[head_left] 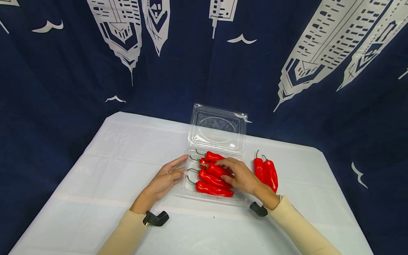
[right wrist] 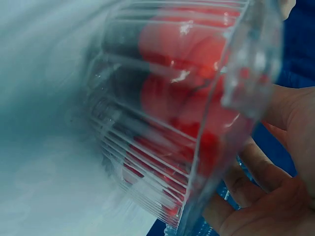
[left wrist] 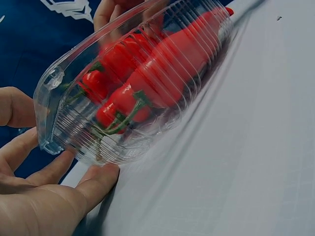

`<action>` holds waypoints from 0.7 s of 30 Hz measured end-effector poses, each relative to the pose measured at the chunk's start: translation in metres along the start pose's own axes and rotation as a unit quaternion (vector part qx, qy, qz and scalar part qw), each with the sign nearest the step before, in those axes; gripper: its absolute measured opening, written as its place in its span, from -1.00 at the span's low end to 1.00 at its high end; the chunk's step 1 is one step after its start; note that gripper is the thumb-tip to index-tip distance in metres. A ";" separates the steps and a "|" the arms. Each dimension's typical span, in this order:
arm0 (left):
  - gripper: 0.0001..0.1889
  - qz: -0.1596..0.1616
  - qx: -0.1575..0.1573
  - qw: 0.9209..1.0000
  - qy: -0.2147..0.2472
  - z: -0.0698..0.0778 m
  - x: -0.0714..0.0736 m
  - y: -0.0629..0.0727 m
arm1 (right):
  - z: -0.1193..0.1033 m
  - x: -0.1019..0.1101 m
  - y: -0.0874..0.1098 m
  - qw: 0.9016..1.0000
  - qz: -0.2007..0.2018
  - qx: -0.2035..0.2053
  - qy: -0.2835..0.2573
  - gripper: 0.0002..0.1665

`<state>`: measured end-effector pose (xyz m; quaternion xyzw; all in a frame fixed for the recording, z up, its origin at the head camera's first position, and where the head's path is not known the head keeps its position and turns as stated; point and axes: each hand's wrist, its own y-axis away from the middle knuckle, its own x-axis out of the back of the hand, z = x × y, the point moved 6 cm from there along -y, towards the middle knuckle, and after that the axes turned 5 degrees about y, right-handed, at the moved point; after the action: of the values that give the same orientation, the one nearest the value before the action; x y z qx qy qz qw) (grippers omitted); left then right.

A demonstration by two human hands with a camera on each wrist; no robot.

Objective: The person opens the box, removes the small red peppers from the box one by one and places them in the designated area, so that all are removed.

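Head view: we've got a clear plastic container (head_left: 188, 189) on the white table (head_left: 105, 170), its hinged lid (head_left: 220, 129) raised on the far side. Inside we count approx. five red peppers, lying roughly parallel w/ green stems toward the L side.

The right hand (head_left: 240, 175) reaches in over the R side; its fingers & thumb pinch the middle pepper (head_left: 217, 170), which lies among the others in the container. The front pepper (head_left: 214, 189) lies nearest us, just inside the near wall.

The left hand (head_left: 165, 179) is at the container's L side, fingers extended & unclenched; in the left wrist view we see its fingertips touching the end of the base, nothing grasped. Right wrist view's pretty blurry, so we can't really tell from it where the R fingertips meet the pepper.

Two more peppers (head_left: 271, 175) lie outside, R of the container, side by side w/ stems pointing away from us, near the R forearm. Both arms have beige sleeves (head_left: 299, 226) and black wrist devices (head_left: 156, 218). Bkgd: navy cloth (head_left: 204, 78) w/ white bldg & bird prints.
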<state>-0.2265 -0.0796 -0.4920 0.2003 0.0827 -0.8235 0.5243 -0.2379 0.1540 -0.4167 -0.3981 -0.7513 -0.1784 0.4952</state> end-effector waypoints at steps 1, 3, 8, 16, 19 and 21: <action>-0.27 0.000 0.000 1.000 -0.001 0.000 0.000 0.000 | -0.001 0.000 0.000 1.000 0.000 0.002 -0.001 -0.41; -0.27 -0.001 -0.001 1.000 -0.004 0.001 0.000 0.000 | -0.002 0.000 0.000 1.000 0.000 0.005 -0.003 -0.41; -0.27 -0.001 0.001 1.000 -0.002 0.000 0.000 0.000 | -0.003 0.000 0.002 1.000 0.000 0.007 0.000 -0.39; -0.27 0.001 0.001 1.000 0.001 0.001 -0.002 0.000 | -0.003 -0.002 0.003 1.000 0.003 0.004 0.001 -0.37; -0.27 0.004 0.002 1.000 -0.002 0.001 -0.001 0.000 | -0.004 -0.002 0.003 1.000 0.003 0.001 0.002 -0.37; -0.27 0.006 0.003 1.000 -0.003 0.001 0.000 0.000 | -0.005 -0.002 0.003 1.000 0.004 0.002 0.003 -0.37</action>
<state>-0.2265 -0.0800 -0.4913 0.1994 0.0777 -0.8215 0.5286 -0.2326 0.1517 -0.4167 -0.3993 -0.7487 -0.1759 0.4991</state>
